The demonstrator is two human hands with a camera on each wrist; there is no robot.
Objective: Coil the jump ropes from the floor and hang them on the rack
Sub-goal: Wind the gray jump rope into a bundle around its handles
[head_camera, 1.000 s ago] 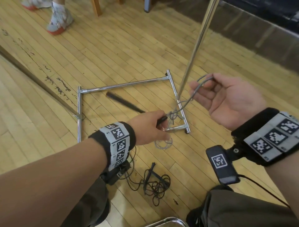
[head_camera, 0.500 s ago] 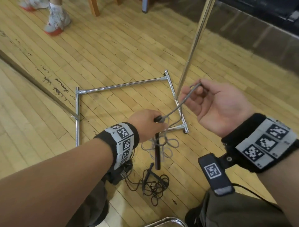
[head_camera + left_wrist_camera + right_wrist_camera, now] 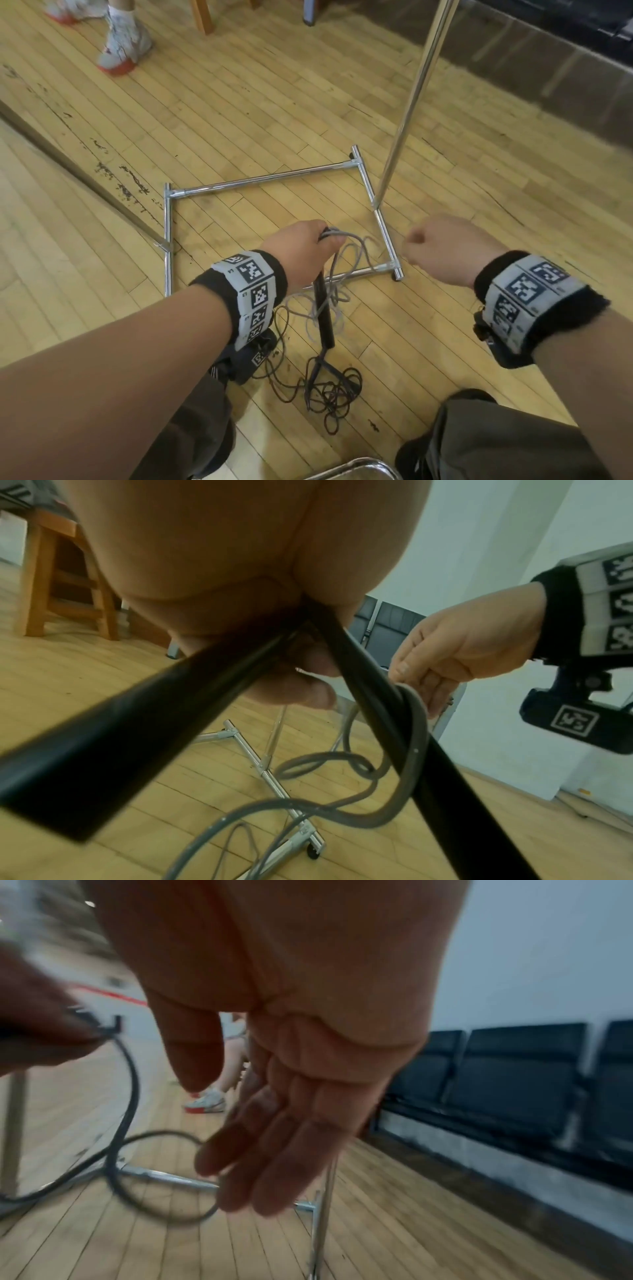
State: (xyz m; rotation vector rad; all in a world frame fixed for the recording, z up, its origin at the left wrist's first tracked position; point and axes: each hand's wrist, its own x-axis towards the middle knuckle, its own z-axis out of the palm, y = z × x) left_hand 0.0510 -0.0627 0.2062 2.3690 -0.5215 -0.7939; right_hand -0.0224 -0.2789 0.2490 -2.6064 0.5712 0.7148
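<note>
My left hand (image 3: 320, 240) grips the gathered loops of a grey jump rope (image 3: 346, 274) above the floor. The rope's black handles (image 3: 324, 308) hang down from that fist. In the left wrist view the handles (image 3: 137, 750) and grey rope (image 3: 407, 750) trail from under my curled fingers (image 3: 301, 680). My right hand (image 3: 416, 248) hovers just right of the loops, fingers relaxed and empty (image 3: 260, 1164). A second, dark jump rope (image 3: 330, 389) lies tangled on the floor near my knees. The chrome rack's base (image 3: 260, 179) and upright pole (image 3: 411, 102) stand just beyond my hands.
Another person's white and red shoe (image 3: 120, 48) and a wooden stool leg (image 3: 202, 17) are at the far side. Black seats (image 3: 514, 1074) line the wall on the right. A chrome tube edge (image 3: 352, 467) shows at the bottom. A dark strip (image 3: 85, 178) crosses the floor.
My right hand has let go of the grey rope loop and dropped palm down. The left hand now holds the gathered loops, and the handles hang down from it.
</note>
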